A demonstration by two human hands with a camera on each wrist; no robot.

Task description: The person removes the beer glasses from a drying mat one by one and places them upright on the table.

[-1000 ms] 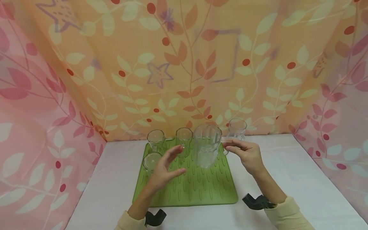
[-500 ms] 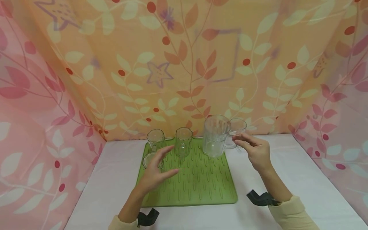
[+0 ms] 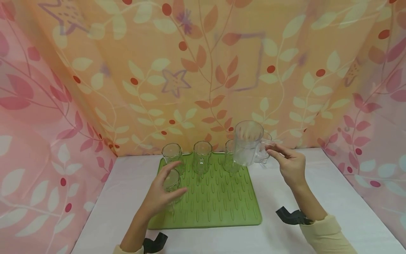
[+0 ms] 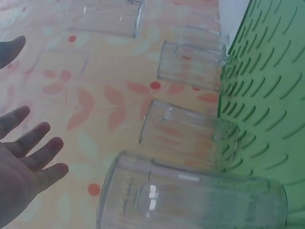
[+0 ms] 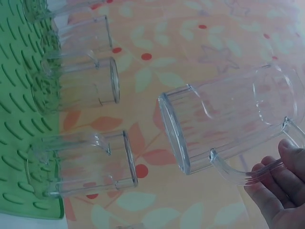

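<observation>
A clear glass mug (image 3: 248,141) hangs in the air over the mat's back right corner. My right hand (image 3: 290,167) grips it by its handle (image 5: 233,174), fingers and thumb curled round. My left hand (image 3: 158,194) is in the air at the mat's left side, fingers spread and holding nothing. It overlaps the front left mug (image 3: 172,181) in the head view. Three more mugs stand upright along the mat's back: a left one (image 3: 172,152), a middle one (image 3: 202,157) and a right one (image 3: 229,160), the last partly covered by the held mug.
Underneath is a green ridged drying mat (image 3: 215,208) on a white tablecloth (image 3: 285,229). Another clear mug (image 3: 268,138) stands off the mat at the back right, mostly hidden behind the held one. A floral cloth (image 3: 203,70) encloses the table at the back and sides.
My right hand has carried the held mug right and away from me, uncovering the mug at the mat's back right. My left hand has drawn back to the left, still holding nothing.
</observation>
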